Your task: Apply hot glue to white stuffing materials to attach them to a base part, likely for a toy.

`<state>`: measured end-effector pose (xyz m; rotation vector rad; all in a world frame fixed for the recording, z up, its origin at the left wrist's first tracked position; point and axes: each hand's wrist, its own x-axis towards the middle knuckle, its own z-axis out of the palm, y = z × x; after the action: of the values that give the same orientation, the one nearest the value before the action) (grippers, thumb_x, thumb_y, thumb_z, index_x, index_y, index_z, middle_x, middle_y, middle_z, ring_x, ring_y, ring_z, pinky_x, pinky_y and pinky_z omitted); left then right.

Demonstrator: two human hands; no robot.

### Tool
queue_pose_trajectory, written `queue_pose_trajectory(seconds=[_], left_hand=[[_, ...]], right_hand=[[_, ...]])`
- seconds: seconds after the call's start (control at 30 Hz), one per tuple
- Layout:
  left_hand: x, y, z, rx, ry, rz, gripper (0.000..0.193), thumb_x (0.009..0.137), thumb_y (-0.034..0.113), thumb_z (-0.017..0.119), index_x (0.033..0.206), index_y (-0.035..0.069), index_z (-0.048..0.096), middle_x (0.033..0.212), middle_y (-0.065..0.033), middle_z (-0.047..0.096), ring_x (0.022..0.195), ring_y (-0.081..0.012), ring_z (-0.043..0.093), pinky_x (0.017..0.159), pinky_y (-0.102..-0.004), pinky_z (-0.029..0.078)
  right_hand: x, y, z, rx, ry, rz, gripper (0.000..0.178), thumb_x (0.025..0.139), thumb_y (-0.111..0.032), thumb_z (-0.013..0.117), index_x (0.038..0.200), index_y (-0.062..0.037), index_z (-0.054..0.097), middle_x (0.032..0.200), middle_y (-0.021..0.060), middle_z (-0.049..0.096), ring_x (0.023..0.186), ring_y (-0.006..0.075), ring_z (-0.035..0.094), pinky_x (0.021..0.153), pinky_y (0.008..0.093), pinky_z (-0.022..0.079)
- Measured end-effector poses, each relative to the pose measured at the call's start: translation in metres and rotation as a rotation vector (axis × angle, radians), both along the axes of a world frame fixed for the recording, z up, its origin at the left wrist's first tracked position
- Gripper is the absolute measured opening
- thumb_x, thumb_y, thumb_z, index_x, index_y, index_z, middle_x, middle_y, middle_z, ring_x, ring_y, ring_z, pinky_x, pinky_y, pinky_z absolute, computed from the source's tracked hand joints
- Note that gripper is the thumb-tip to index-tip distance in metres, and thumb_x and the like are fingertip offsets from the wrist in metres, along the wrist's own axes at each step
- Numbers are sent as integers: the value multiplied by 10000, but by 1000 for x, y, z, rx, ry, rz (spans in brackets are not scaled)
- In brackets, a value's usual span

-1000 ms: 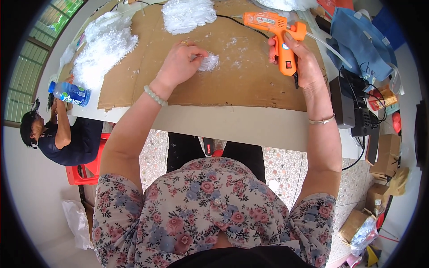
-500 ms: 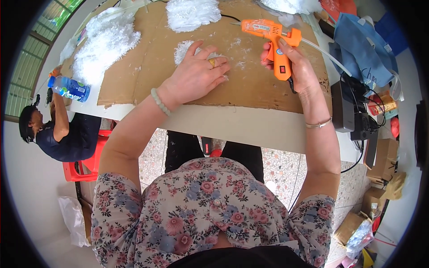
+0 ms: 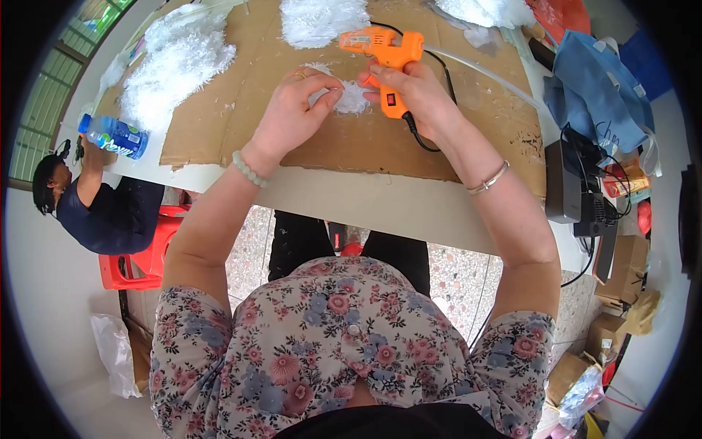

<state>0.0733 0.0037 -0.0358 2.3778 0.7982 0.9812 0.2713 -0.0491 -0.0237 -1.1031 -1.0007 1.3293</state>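
An orange hot glue gun (image 3: 395, 69) is in my right hand (image 3: 420, 91), upright, with its nozzle pointing left and a black cord trailing from the grip. Under and beside my left hand (image 3: 296, 110) lies a small white fluffy piece (image 3: 356, 99) on the brown cardboard sheet (image 3: 292, 159). The thumb and fingers of that hand are drawn together at the piece's left part. What sits between the fingertips is hidden. The gun is held just above and to the right of the piece.
White fluffy heaps lie at the far left (image 3: 175, 66), the far middle (image 3: 322, 22) and the far right (image 3: 486, 11). A water bottle (image 3: 117, 137) lies at the left edge near another person (image 3: 95, 205). On the right are a blue bag (image 3: 596, 88) and black power adapters (image 3: 563, 179).
My right hand has brought the glue gun left, over the fluffy piece. My left hand has gone from lying flat on the piece to fingers drawn together at its left side.
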Motion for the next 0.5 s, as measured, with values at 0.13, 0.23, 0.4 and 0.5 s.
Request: queue_pose_trajectory(seconds=[0.13,0.23,0.4,0.5], left_hand=[[-4,-12,2,300,130,12,134,696,114,708,813,83,651,832,-56,613,921,-252,548,849,-402,427],[0,-17,2,532,222,18,157,650,119,729,780,99,644,823,-28,585,896,-236,543,852,-388,422],[11,-19,4,673,275,-21,161,634,135,728,764,101,639,803,-9,570,863,-212,536,865,-383,413],[17,-13,2,743,287,-42,123,649,134,708,738,90,635,789,-8,574,851,-203,536,856,-381,416]], right_hand=[[-3,13,-12,18,-12,21,336,903,-204,577,1168,-5,523,1051,102,618,925,186,622,800,306,516],[-4,10,-12,18,42,-23,326,902,-213,578,1150,-8,530,1040,96,623,931,186,620,781,306,514],[-3,9,-13,-19,117,-23,302,906,-203,567,1134,-8,531,1050,100,625,939,195,623,780,306,512],[0,12,-20,13,149,-24,295,908,-198,565,1131,-7,531,1046,96,627,926,203,630,781,303,511]])
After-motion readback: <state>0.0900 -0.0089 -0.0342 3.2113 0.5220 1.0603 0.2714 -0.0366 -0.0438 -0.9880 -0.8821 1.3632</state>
